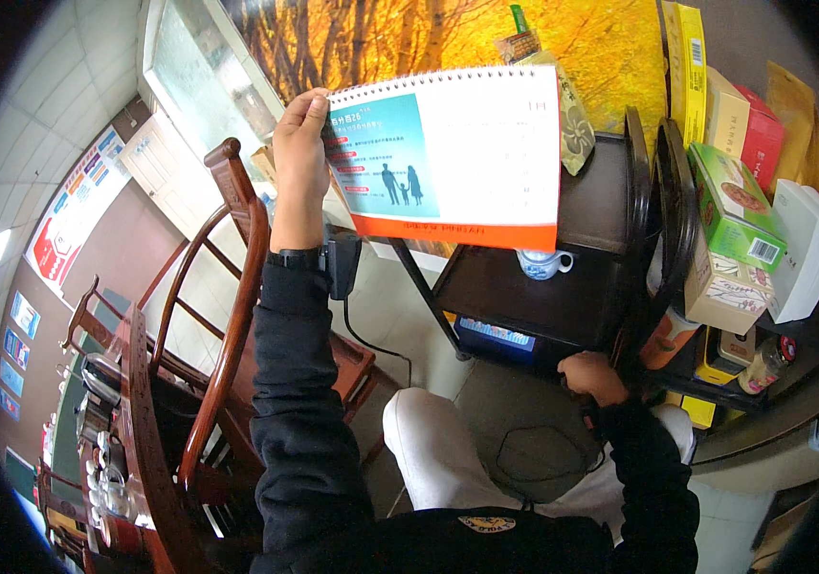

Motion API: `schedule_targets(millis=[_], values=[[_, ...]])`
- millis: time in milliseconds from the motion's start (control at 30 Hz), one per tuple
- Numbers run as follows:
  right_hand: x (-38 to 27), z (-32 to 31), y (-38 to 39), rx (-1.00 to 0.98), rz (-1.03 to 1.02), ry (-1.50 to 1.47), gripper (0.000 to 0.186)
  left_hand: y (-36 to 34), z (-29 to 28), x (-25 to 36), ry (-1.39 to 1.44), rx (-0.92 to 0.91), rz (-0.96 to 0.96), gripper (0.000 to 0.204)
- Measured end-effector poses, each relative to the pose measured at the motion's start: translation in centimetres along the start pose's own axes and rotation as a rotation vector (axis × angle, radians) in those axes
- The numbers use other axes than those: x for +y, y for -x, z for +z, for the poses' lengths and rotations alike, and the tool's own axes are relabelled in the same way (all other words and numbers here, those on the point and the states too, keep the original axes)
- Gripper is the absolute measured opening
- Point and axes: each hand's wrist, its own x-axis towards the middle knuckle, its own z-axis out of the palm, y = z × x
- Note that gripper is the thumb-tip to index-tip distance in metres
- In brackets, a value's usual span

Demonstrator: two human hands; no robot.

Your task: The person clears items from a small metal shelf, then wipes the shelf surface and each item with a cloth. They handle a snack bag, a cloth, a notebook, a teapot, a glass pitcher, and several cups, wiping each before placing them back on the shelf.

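My left hand (302, 143) is closed on the upper left edge of a spiral-bound desk calendar (496, 163), thumb at the front. The calendar is raised with its white page, teal picture panel and orange lower strip facing me. Behind it, a blue-and-white teapot (542, 263) stands on a shelf of the black cart (524, 301), partly hidden. My right hand (593, 376) is low by the cart's lower front corner. Its fingers are curled, and whatever they hold, if anything, is hidden. A thin dark cord (534, 476) hangs in a loop below it.
Boxes, including a green one (735, 204) and a white one (805, 251), crowd the right side beside a jar (766, 365). A patterned bag (576, 120) stands behind the calendar. A wooden armchair (237, 225) is close on my left, near a long tea table (137, 411).
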Motion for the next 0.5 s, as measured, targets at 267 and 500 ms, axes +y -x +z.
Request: schedule_targets(millis=[267, 500], values=[[0.1, 0.1, -0.5, 0.081, -0.056, 0.020, 0.032, -3.6, 2.1, -4.7, -0.085, 0.027, 0.011, 0.019], [0.0, 1.3, -1.2, 0.137, -0.035, 0.034, 0.032, -4.7, 1.6, -10.9, -0.036, -0.046, -0.218, 0.025]])
